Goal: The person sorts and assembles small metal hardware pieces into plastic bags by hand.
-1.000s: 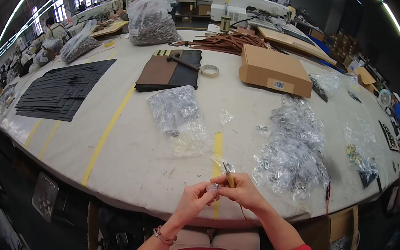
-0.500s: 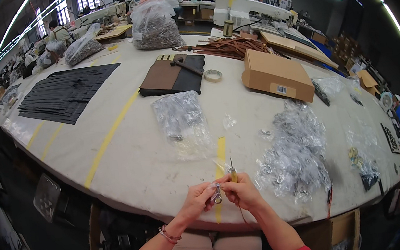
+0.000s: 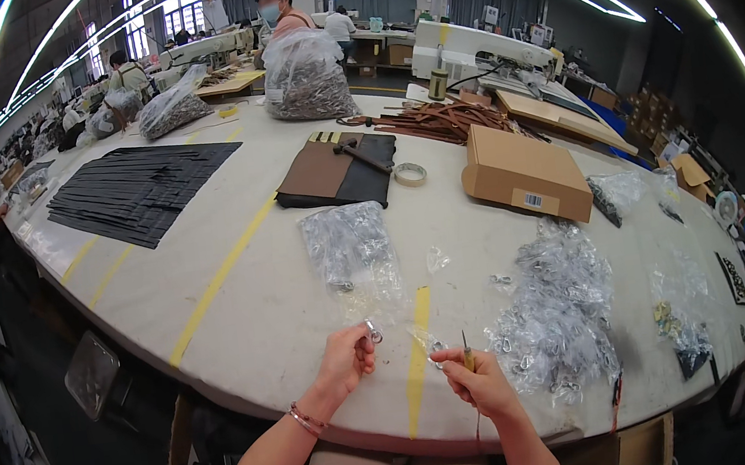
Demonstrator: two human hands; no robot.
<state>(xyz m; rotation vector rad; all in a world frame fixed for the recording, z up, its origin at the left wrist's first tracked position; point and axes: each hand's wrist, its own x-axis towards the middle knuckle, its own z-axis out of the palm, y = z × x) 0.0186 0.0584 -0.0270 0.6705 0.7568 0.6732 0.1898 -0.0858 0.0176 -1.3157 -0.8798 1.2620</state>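
Note:
Between the thumb and fingers of my left hand [image 3: 347, 362] is a small silver metal clasp [image 3: 373, 332], its end sticking out past the fingertips. My right hand [image 3: 484, 383] is closed around an awl [image 3: 469, 360] with a yellow handle and a thin spike pointing up. A small, shiny, clear scrap, probably plastic wrap [image 3: 434, 360], shows at the right thumb and fingertip. Just right of that hand lies a big heap of plastic-wrapped metal hardware [image 3: 560, 307]. A clear bag [image 3: 351, 249] of similar pieces rests beyond my left hand.
Farther back are a brown and black leather piece [image 3: 329, 171] with a hammer [image 3: 362, 156] on it, a tape roll [image 3: 410, 174], a cardboard box [image 3: 522, 174], black strips [image 3: 143, 190] and brown straps [image 3: 452, 121]. A masked person [image 3: 286, 20] stands behind a filled bag [image 3: 307, 75].
My hands have come apart: the left moved up and left with the clasp, the right moved right and down with the awl. The view has tilted up slightly.

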